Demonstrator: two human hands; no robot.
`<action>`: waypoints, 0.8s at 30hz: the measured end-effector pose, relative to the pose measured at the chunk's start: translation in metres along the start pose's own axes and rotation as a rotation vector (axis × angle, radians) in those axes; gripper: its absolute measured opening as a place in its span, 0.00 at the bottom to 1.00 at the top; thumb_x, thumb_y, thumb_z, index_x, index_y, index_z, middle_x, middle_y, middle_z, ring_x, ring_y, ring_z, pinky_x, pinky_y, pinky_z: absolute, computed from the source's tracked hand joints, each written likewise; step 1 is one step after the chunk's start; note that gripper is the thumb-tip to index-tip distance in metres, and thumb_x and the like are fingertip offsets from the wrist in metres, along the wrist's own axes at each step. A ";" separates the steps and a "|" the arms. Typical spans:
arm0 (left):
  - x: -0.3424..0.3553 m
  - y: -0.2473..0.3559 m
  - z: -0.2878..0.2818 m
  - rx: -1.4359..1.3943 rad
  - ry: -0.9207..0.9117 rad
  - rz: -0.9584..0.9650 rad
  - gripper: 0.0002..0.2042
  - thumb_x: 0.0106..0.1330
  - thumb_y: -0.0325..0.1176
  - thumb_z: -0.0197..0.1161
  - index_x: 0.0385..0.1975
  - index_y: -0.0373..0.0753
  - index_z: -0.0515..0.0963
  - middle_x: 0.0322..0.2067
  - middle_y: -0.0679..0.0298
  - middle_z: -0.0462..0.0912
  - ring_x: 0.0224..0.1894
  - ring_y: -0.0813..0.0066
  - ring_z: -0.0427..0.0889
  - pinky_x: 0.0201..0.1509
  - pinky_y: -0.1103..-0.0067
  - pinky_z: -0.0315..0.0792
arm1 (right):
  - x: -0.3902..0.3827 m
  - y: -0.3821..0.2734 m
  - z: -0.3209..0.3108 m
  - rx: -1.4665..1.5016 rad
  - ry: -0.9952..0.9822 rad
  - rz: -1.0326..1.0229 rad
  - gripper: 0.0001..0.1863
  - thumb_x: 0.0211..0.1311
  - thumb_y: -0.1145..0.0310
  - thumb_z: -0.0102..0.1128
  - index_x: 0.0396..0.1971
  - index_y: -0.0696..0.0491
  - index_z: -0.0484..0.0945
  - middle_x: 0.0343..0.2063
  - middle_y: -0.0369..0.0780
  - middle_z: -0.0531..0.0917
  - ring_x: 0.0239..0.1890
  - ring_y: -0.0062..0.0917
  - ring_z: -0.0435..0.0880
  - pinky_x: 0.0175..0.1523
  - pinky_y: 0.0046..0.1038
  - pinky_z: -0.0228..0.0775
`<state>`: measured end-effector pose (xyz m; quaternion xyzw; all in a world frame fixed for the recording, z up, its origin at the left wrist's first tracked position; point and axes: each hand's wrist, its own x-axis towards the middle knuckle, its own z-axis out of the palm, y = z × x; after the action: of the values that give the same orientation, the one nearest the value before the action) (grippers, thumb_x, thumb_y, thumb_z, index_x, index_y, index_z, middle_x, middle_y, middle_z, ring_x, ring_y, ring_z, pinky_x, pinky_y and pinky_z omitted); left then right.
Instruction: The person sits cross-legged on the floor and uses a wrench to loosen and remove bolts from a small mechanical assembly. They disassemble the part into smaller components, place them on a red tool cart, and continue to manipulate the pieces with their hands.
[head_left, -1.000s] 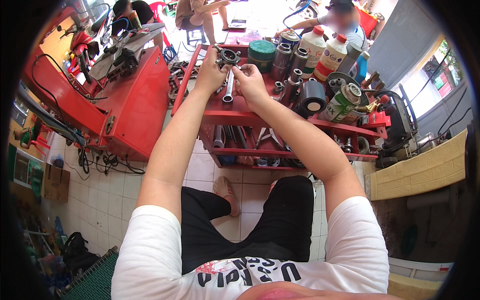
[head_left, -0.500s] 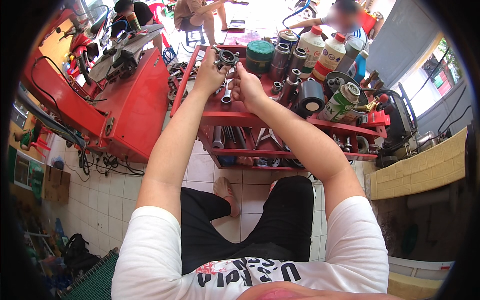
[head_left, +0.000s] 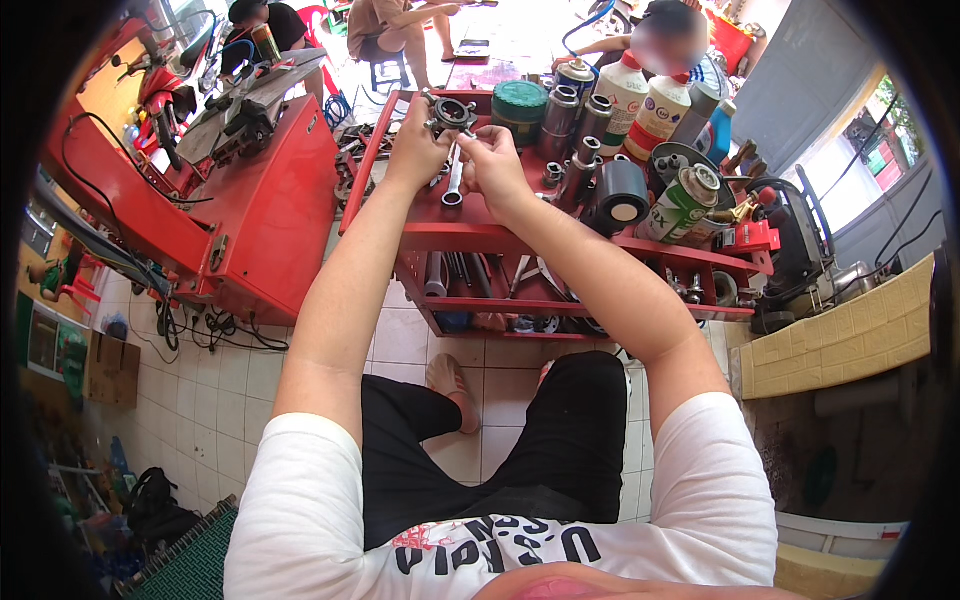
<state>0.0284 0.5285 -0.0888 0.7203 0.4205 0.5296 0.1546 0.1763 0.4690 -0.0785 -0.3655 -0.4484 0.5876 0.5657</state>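
My left hand (head_left: 413, 150) is closed round a dark round metal part (head_left: 453, 112) with a ring-shaped centre and small projections, held above the red cart top. My right hand (head_left: 496, 165) is closed with thumb and fingers at the lower right edge of that part. A silver wrench (head_left: 453, 185) points down from beneath the part, beside my right fingers; whether they grip it I cannot tell. Steel sockets (head_left: 580, 170), a dark cylinder (head_left: 615, 200) and a green tub (head_left: 519, 112) stand on the cart just right of and beyond my hands.
The red cart (head_left: 372, 170) also carries bottles (head_left: 655, 122) and spray cans (head_left: 680, 210), with tools on shelves below. A red machine (head_left: 265, 220) with cables stands left. A yellow padded panel (head_left: 830, 330) is right. Three other people (head_left: 400, 30) are beyond the cart.
My right fingers have shifted slightly at the part's edge, curling, then straightening a little. The part stays in my left hand. The person behind the bottles has moved their head down and left.
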 end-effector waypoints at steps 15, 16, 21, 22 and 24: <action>0.000 0.007 0.003 0.033 0.002 -0.006 0.21 0.60 0.27 0.68 0.50 0.36 0.66 0.42 0.50 0.84 0.47 0.48 0.85 0.49 0.62 0.76 | 0.005 0.001 -0.018 0.102 -0.096 0.165 0.21 0.75 0.50 0.53 0.47 0.56 0.70 0.23 0.36 0.77 0.11 0.19 0.69 0.19 0.27 0.70; 0.001 0.005 0.003 0.030 0.010 0.002 0.21 0.60 0.26 0.68 0.50 0.36 0.66 0.42 0.50 0.83 0.47 0.48 0.85 0.49 0.62 0.76 | 0.006 0.002 -0.017 0.081 -0.137 0.139 0.22 0.74 0.49 0.53 0.48 0.56 0.70 0.23 0.36 0.77 0.11 0.19 0.69 0.19 0.28 0.70; -0.002 0.009 -0.001 0.046 0.030 -0.013 0.21 0.60 0.27 0.68 0.50 0.36 0.66 0.42 0.50 0.83 0.48 0.48 0.84 0.49 0.62 0.76 | 0.002 0.000 -0.006 0.077 -0.003 0.114 0.23 0.76 0.47 0.49 0.48 0.55 0.69 0.22 0.37 0.78 0.10 0.20 0.68 0.19 0.28 0.70; -0.001 0.010 0.000 0.034 0.026 -0.008 0.21 0.60 0.27 0.68 0.50 0.36 0.66 0.42 0.50 0.83 0.48 0.49 0.84 0.49 0.62 0.76 | 0.001 -0.005 -0.010 0.144 -0.028 0.226 0.23 0.76 0.48 0.50 0.48 0.56 0.69 0.23 0.37 0.77 0.11 0.19 0.68 0.18 0.28 0.70; 0.000 0.012 0.004 0.033 0.018 0.005 0.20 0.60 0.25 0.67 0.50 0.36 0.66 0.42 0.52 0.84 0.47 0.55 0.85 0.49 0.66 0.76 | 0.012 0.008 -0.024 0.113 -0.123 0.190 0.25 0.73 0.48 0.53 0.52 0.57 0.67 0.29 0.40 0.79 0.11 0.19 0.70 0.18 0.27 0.70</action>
<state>0.0375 0.5229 -0.0825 0.7192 0.4286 0.5293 0.1376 0.1952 0.4838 -0.0932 -0.3371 -0.4117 0.6842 0.4988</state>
